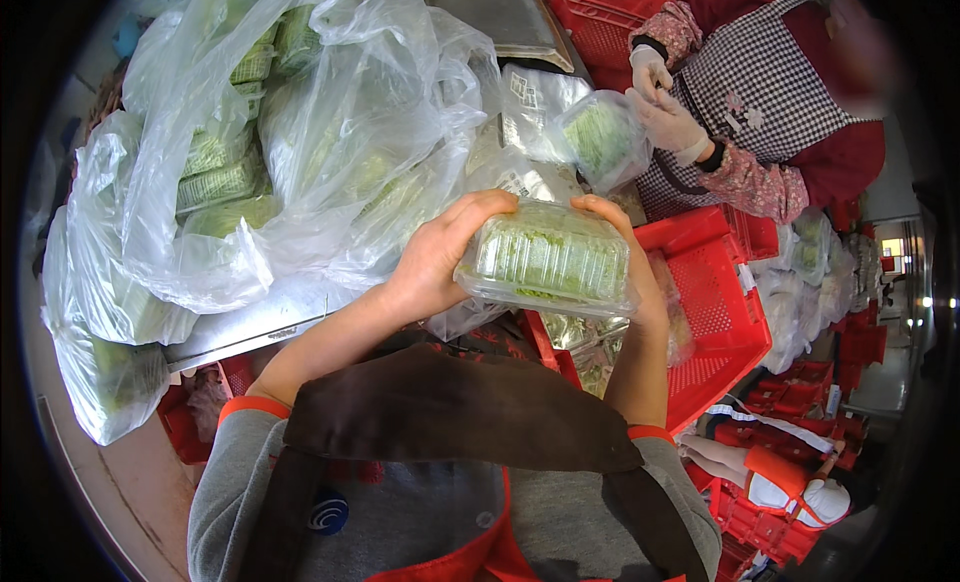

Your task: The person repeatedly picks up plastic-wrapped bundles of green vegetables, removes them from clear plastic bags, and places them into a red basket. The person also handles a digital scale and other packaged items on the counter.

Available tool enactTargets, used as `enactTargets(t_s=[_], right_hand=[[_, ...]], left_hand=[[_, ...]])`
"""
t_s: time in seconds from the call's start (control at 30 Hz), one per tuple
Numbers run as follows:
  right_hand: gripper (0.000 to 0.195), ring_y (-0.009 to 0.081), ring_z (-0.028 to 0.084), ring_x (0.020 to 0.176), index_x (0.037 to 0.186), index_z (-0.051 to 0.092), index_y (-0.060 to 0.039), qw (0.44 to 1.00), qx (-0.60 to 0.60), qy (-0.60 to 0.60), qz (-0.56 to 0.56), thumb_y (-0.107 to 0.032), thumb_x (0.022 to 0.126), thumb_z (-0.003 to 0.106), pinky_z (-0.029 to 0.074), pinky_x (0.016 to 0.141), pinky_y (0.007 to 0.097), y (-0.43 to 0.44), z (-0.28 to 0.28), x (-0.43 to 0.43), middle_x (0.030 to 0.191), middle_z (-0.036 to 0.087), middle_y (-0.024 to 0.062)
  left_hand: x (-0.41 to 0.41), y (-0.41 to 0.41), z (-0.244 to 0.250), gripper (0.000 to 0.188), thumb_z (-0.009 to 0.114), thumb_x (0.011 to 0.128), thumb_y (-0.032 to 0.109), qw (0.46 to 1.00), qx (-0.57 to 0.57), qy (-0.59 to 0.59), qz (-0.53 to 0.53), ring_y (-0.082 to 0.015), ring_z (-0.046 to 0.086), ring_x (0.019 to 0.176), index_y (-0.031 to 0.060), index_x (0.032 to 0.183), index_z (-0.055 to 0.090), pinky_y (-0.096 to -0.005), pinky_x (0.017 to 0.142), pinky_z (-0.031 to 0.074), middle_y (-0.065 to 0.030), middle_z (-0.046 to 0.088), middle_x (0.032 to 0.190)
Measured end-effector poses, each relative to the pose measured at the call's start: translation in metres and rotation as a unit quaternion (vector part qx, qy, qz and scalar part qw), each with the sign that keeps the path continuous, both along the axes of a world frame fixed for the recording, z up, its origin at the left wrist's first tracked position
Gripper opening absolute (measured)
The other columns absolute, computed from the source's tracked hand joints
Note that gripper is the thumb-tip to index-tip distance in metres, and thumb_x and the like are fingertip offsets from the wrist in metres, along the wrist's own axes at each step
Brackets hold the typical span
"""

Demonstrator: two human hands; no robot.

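Between my two hands is a clear plastic clamshell box filled with pale green leafy vegetable. My left hand grips its left end, with the thumb along the top edge. Around its right end my right hand is closed, fingers over the far corner. The box is held in the air in front of my chest, near the table edge. Beyond it on the table lie clear printed plastic bags. To the left, large translucent plastic bags cover stacked boxes of greens.
A red perforated crate with packed bags stands at my right. Across the table, a co-worker's gloved hands are at a bag of greens. A metal scale-like plate sits at the back. Another person is among red crates at far right.
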State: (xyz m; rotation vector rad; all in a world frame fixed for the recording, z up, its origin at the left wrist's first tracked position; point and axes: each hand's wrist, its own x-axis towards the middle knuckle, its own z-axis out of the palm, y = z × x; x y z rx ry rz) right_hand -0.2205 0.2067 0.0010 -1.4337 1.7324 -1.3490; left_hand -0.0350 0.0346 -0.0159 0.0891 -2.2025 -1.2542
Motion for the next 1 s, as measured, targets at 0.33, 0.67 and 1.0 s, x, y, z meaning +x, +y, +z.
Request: enactTargets(t_s=[0.33,0.67,1.0], right_hand=[[0.073,0.0251,0.055,0.109,0.127,0.044,-0.0020,0.973,-0.039,-0.198,-0.108,-0.016,0.064,0.078,0.042,0.094,0.0342,0.029,-0.037,-0.010,0.122,0.054,0.0112],[0.087,0.0286,0.051,0.117,0.136,0.036,-0.0064,0.728,-0.286,-0.620,-0.063,-0.032,0.066,0.080,0.041,0.101,0.0442,0.055,-0.076,0.009,0.131,0.048,0.0135],[0.068,0.0301,0.051,0.115,0.133,0.042,-0.0086,0.727,-0.255,-0.610,-0.184,-0.047,0.080,0.061,0.044,0.096,0.0484,0.059,-0.103,-0.022,0.127,0.052,0.0106]], left_hand=[[-0.012,-0.003,0.010,0.055,0.074,0.072,0.014,0.976,0.198,-0.065,-0.057,-0.0183,0.051,0.110,0.0031,0.120,0.050,-0.0303,0.091,0.042,-0.0074,0.056,0.112],[-0.067,-0.020,-0.014,0.021,0.049,0.096,0.020,0.951,0.275,0.007,0.138,-0.0082,0.048,0.077,0.0029,0.104,0.058,-0.0224,0.070,0.041,-0.0012,0.058,0.095],[-0.069,-0.021,-0.025,0.026,0.053,0.093,0.023,0.993,-0.005,-0.094,0.069,-0.0200,0.051,0.077,0.0017,0.089,0.066,-0.0314,0.074,0.041,-0.0087,0.057,0.082]])
